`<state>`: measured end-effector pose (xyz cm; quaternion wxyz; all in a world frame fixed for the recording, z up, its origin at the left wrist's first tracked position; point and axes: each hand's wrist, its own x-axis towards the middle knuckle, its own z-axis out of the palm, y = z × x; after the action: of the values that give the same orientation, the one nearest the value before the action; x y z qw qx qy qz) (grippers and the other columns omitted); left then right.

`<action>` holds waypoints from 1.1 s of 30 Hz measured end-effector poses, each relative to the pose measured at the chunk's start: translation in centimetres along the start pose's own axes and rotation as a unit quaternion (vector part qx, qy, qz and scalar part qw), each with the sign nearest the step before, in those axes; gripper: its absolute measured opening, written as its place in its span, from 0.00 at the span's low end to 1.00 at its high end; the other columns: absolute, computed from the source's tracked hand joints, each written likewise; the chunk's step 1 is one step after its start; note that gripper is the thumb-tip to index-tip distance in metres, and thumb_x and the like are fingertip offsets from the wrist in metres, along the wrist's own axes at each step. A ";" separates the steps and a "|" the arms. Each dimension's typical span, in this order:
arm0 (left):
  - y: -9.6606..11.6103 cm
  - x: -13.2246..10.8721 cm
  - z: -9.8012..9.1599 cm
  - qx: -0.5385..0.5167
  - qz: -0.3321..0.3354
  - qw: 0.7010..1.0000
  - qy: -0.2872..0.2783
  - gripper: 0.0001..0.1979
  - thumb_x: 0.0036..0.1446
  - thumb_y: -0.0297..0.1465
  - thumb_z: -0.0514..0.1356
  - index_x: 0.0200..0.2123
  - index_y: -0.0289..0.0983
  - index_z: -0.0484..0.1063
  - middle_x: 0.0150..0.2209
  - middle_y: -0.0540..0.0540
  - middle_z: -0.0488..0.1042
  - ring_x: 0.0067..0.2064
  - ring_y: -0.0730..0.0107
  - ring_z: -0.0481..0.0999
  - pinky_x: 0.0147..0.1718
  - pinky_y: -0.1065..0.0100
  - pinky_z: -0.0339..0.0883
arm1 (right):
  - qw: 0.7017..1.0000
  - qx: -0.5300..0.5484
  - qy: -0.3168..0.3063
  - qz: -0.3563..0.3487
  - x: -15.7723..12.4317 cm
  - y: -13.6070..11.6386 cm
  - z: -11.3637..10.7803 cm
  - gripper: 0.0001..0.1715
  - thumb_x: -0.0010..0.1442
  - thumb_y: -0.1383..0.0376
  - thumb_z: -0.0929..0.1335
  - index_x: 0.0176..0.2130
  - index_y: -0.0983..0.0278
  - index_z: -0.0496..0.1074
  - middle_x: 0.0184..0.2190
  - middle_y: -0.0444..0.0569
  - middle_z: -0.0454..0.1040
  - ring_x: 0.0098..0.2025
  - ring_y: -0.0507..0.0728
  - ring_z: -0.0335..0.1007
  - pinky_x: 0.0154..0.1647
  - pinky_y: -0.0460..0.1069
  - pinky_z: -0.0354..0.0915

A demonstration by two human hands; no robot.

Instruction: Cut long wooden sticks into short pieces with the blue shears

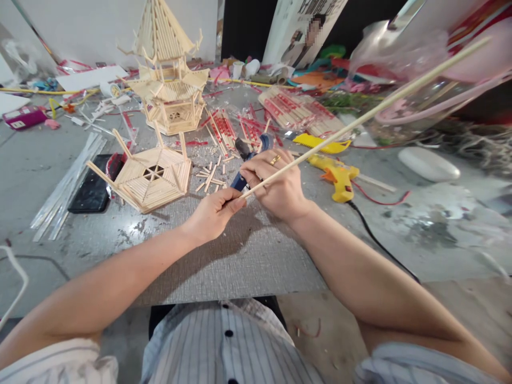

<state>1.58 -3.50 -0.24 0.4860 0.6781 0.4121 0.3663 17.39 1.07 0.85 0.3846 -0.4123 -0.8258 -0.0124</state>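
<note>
On a cluttered grey tabletop point(240, 266) stands a pale hexagonal slatted wooden platform point(134, 184). Above the table, the left hand point(212, 213) pinches the lower end of a long, thin, pale wooden stick point(360, 117), slanting up rightward; the right hand point(280, 186) curls around a dark blue tool point(239, 182). The stick looks light, stiff and snappable, best pinched near its end.
</note>
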 end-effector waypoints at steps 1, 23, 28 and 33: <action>0.0 0.0 0.0 0.004 -0.004 1.000 -0.001 0.10 0.57 0.36 0.51 0.28 0.37 0.64 0.15 0.57 0.54 0.18 0.80 0.55 0.19 0.73 0.49 | 1.000 -0.013 -0.006 0.003 0.1 -0.1 0.0 0.15 0.60 0.59 0.59 0.31 0.58 0.72 0.33 0.49 0.72 0.38 0.59 0.66 0.44 0.58 0.58; 0.1 0.1 -0.3 -0.087 -0.038 0.995 0.005 0.10 0.57 0.36 0.52 0.28 0.37 0.63 0.13 0.59 0.50 0.15 0.82 0.50 0.15 0.73 0.43 | 0.978 0.128 0.121 0.115 0.1 0.6 -0.1 0.16 0.59 0.53 0.60 0.29 0.58 0.70 0.30 0.49 0.69 0.39 0.58 0.66 0.46 0.56 0.62; 0.4 0.5 -1.1 -0.146 -0.065 0.984 0.082 0.08 0.58 0.34 0.53 0.27 0.38 0.62 0.13 0.59 0.50 0.13 0.83 0.49 0.13 0.75 0.44 | 0.956 0.169 0.125 0.203 0.3 2.2 -0.1 0.23 0.58 0.48 0.60 0.23 0.59 0.67 0.25 0.47 0.65 0.33 0.56 0.66 0.41 0.56 0.63; 0.2 0.7 -1.7 -0.109 -0.034 0.985 0.133 0.08 0.57 0.36 0.54 0.28 0.39 0.64 0.14 0.58 0.51 0.14 0.81 0.51 0.14 0.74 0.46 | 0.952 0.196 0.071 0.224 -0.1 1.9 1.8 0.28 0.50 0.50 0.67 0.50 0.56 0.66 0.53 0.53 0.61 0.49 0.61 0.63 0.47 0.60 0.62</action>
<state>0.37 -2.31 0.43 0.5095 0.5522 0.4535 0.4794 17.61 2.83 -1.02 0.5085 -0.5011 -0.6692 0.2063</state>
